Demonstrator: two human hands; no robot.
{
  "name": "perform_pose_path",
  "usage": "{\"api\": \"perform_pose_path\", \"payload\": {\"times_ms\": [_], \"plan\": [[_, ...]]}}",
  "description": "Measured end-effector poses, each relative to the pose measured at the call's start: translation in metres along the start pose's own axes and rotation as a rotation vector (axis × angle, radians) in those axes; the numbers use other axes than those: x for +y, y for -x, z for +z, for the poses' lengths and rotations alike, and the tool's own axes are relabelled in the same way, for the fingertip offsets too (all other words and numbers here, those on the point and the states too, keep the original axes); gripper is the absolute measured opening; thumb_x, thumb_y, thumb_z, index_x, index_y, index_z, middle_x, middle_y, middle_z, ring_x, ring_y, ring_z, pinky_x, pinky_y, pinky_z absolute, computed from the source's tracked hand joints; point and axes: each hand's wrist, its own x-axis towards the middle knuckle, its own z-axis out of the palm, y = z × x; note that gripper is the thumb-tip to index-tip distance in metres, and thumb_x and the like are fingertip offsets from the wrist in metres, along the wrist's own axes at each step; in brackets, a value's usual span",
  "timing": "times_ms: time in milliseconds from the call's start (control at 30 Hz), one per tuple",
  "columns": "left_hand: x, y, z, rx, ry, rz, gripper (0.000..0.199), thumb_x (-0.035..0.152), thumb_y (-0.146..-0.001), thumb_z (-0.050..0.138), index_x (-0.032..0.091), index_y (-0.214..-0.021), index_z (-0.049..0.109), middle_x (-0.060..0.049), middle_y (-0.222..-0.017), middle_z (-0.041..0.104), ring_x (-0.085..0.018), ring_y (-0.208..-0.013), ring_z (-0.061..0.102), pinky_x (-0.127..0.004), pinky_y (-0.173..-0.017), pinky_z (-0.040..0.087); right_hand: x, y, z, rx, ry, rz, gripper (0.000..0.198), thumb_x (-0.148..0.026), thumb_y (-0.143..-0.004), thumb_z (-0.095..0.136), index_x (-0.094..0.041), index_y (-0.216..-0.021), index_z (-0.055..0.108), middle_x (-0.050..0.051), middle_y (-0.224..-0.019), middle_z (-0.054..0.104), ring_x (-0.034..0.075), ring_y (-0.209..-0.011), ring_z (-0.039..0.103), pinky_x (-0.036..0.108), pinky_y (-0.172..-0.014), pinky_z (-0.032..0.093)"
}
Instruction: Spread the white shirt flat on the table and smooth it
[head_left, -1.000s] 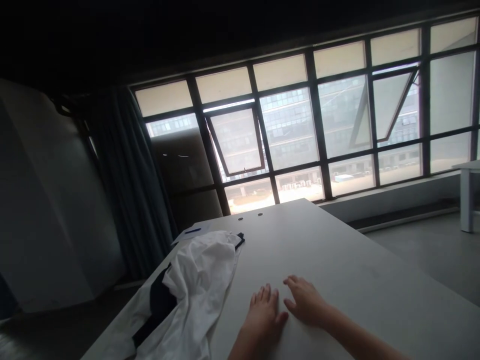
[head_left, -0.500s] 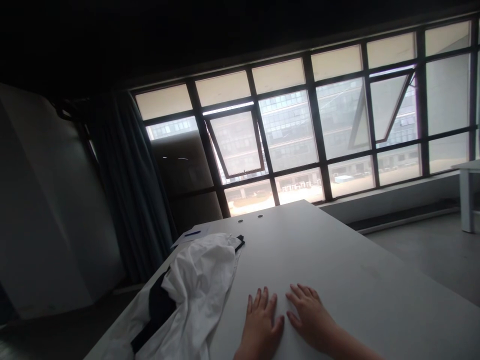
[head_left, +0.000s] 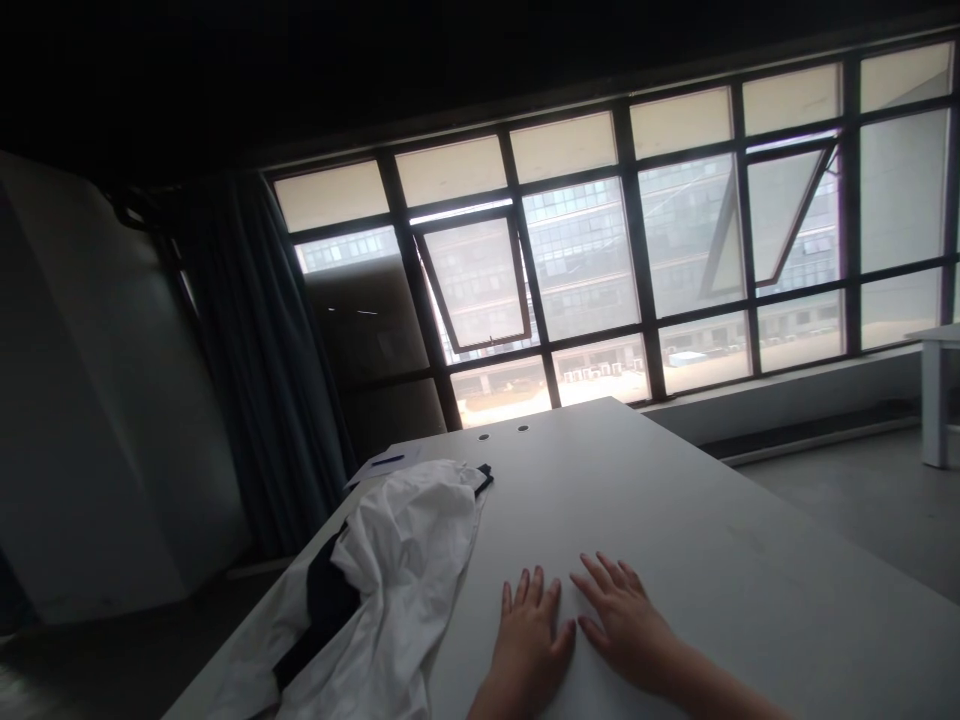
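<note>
My left hand (head_left: 529,635) rests palm down on the white table (head_left: 660,510), fingers slightly spread. Just to its right, my right hand (head_left: 621,622) also lies flat on the tabletop with its fingers apart. The two thumbs are close to each other, and neither hand holds anything. A crumpled white garment (head_left: 409,550) with dark navy parts (head_left: 330,600) lies to the left of my left hand, apart from it.
At the table's far left lie a sheet of paper (head_left: 405,455) and a dark blue pen (head_left: 388,460). Two round cable holes (head_left: 523,428) sit near the far edge. Beyond stand windows (head_left: 577,260), a dark curtain (head_left: 262,380) and another white table (head_left: 934,390) at right.
Both hands have shifted very slightly forward on the table and remain flat. The camera view has moved a little; the garment, paper and pen lie as before.
</note>
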Motion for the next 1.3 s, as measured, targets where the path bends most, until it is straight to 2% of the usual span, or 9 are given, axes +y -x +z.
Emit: {"api": "perform_pose_path", "payload": {"times_ms": [100, 233, 367, 467, 533, 633, 800, 1000, 1300], "plan": [[0.0, 0.002, 0.002, 0.008, -0.01, 0.001, 0.068, 0.063, -0.098, 0.027, 0.033, -0.159, 0.036, -0.004, -0.171, 0.023, -0.027, -0.159, 0.013, -0.054, -0.128, 0.002, 0.001, 0.002, 0.003, -0.068, -0.008, -0.09, 0.07, -0.07, -0.099, 0.034, -0.034, -0.159, 0.038, 0.009, -0.167, 0.03, 0.037, -0.156, 0.021, 0.063, -0.125, 0.006], [0.003, 0.004, 0.003, 0.027, -0.017, -0.008, 0.068, 0.064, -0.098, 0.026, 0.033, -0.158, 0.038, -0.004, -0.17, 0.025, -0.028, -0.158, 0.014, -0.055, -0.128, 0.002, 0.003, -0.001, 0.005, -0.102, -0.013, -0.117, 0.077, -0.074, -0.099, 0.028, -0.03, -0.161, 0.035, 0.011, -0.167, 0.027, 0.04, -0.156, 0.018, 0.067, -0.124, 0.003], [0.008, 0.008, -0.004, 0.049, 0.011, 0.003, 0.066, 0.064, -0.1, 0.024, 0.035, -0.157, 0.04, -0.004, -0.169, 0.028, -0.028, -0.158, 0.017, -0.06, -0.127, -0.003, -0.006, -0.01, 0.004, -0.12, 0.048, -0.032, 0.07, -0.062, -0.099, 0.038, -0.026, -0.159, 0.04, 0.015, -0.166, 0.03, 0.043, -0.153, 0.023, 0.071, -0.121, 0.004], [0.011, 0.009, -0.007, 0.046, 0.026, 0.011, 0.064, 0.064, -0.1, 0.023, 0.039, -0.157, 0.038, -0.002, -0.169, 0.029, -0.029, -0.158, 0.018, -0.066, -0.124, -0.008, -0.014, -0.014, 0.003, -0.07, 0.079, 0.039, 0.062, -0.048, -0.097, 0.043, -0.027, -0.156, 0.045, 0.014, -0.164, 0.036, 0.043, -0.151, 0.027, 0.072, -0.12, 0.005], [0.011, 0.007, -0.006, 0.039, 0.016, -0.004, 0.063, 0.063, -0.1, 0.024, 0.039, -0.157, 0.038, -0.002, -0.169, 0.028, -0.029, -0.158, 0.017, -0.067, -0.124, -0.006, -0.014, -0.016, 0.003, -0.024, 0.066, 0.05, 0.057, -0.045, -0.096, 0.045, -0.03, -0.151, 0.05, 0.012, -0.161, 0.042, 0.04, -0.149, 0.032, 0.069, -0.121, 0.007], [0.008, 0.001, 0.001, 0.045, -0.006, -0.022, 0.063, 0.063, -0.1, 0.025, 0.039, -0.156, 0.039, -0.002, -0.17, 0.026, -0.027, -0.158, 0.016, -0.066, -0.125, 0.0, -0.008, -0.017, 0.004, 0.007, 0.031, 0.046, 0.054, -0.045, -0.093, 0.049, -0.031, -0.145, 0.056, 0.011, -0.158, 0.045, 0.037, -0.149, 0.032, 0.063, -0.124, 0.009], [0.004, -0.006, 0.01, 0.062, -0.028, -0.018, 0.062, 0.065, -0.101, 0.023, 0.04, -0.156, 0.039, -0.001, -0.171, 0.023, -0.025, -0.159, 0.013, -0.064, -0.126, 0.002, 0.001, -0.021, 0.006, -0.003, 0.004, 0.031, 0.062, -0.047, -0.094, 0.049, -0.034, -0.154, 0.046, 0.007, -0.168, 0.029, 0.036, -0.157, 0.016, 0.062, -0.125, 0.004], [0.004, -0.007, 0.009, 0.027, -0.047, -0.014, 0.064, 0.065, -0.1, 0.025, 0.04, -0.158, 0.034, -0.001, -0.17, 0.025, -0.027, -0.158, 0.016, -0.065, -0.125, 0.002, 0.0, -0.024, 0.004, -0.079, 0.026, -0.003, 0.06, -0.05, -0.097, 0.043, -0.031, -0.154, 0.047, 0.01, -0.166, 0.033, 0.039, -0.155, 0.022, 0.066, -0.123, 0.003], [0.001, -0.004, 0.01, 0.048, -0.02, 0.004, 0.064, 0.066, -0.1, 0.023, 0.04, -0.157, 0.036, -0.003, -0.17, 0.026, -0.028, -0.158, 0.017, -0.066, -0.125, 0.003, -0.003, -0.021, 0.002, -0.084, 0.031, 0.0, 0.06, -0.05, -0.098, 0.042, -0.03, -0.154, 0.046, 0.01, -0.166, 0.032, 0.038, -0.155, 0.02, 0.065, -0.123, 0.004]]}}
